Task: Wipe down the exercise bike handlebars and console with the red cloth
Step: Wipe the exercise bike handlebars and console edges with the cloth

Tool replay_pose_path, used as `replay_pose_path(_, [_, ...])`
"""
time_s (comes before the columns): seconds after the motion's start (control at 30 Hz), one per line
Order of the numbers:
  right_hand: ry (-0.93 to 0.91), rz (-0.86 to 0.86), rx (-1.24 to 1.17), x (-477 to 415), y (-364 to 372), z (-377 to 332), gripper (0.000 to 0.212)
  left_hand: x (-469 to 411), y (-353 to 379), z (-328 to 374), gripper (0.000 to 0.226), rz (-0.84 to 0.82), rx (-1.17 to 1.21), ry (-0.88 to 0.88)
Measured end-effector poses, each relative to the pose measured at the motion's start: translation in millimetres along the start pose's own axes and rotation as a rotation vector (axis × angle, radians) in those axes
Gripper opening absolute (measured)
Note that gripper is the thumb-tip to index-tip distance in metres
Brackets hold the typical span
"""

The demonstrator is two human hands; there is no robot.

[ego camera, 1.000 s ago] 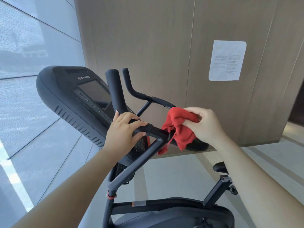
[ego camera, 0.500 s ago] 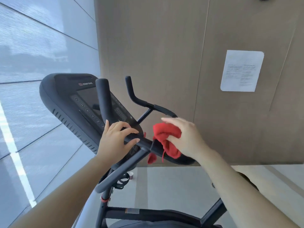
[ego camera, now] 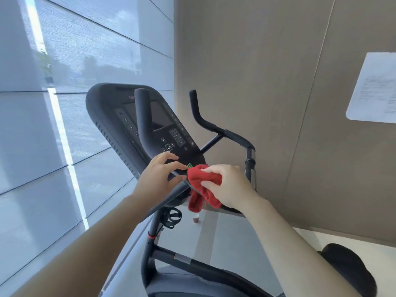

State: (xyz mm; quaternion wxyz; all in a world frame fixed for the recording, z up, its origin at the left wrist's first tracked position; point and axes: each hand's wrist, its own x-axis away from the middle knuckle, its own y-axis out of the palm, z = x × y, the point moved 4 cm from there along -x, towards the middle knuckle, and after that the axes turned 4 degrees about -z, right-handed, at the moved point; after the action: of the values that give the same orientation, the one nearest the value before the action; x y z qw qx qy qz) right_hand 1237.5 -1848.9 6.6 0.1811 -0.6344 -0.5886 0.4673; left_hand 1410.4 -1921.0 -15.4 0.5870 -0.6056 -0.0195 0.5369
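Note:
The black exercise bike's console (ego camera: 111, 108) tilts toward me, its screen and buttons partly hidden by the near upright handlebar (ego camera: 143, 116). The far handlebar (ego camera: 202, 118) curves off to the right. My left hand (ego camera: 159, 177) grips the crossbar just below the console. Right beside it, my right hand (ego camera: 230, 185) presses the bunched red cloth (ego camera: 200, 185) onto the same bar, and the cloth's ends hang below it.
A glass wall runs along the left, and a wood-panel wall with a white paper notice (ego camera: 375, 86) stands ahead. The black saddle (ego camera: 347, 266) is at the lower right. Low on the bike frame (ego camera: 192, 262) sits a bottle holder (ego camera: 171, 217).
My view has swung to the left, so the bike sits further right in frame. The red cloth has slid left along the bar until it nearly touches my left hand.

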Motion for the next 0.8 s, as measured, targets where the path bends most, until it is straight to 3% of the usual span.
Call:
replay_pose_path(0.2, [-0.025,0.103,0.034,13,-7,27,0.022,1,-1,8,0.019,-0.005,-0.039,-0.041])
replay_pose_path(0.37, [-0.037,0.067,0.042,-11,3,11,0.031,-1,-4,8,0.019,-0.026,-0.063,-0.042])
replay_pose_path(0.63, [0.044,0.148,0.046,28,-10,35,0.018,1,-3,7,0.021,-0.021,-0.066,-0.008])
replay_pose_path(0.8, [0.051,0.14,0.079,12,-4,15,0.022,1,-3,7,0.023,-0.016,-0.072,0.001])
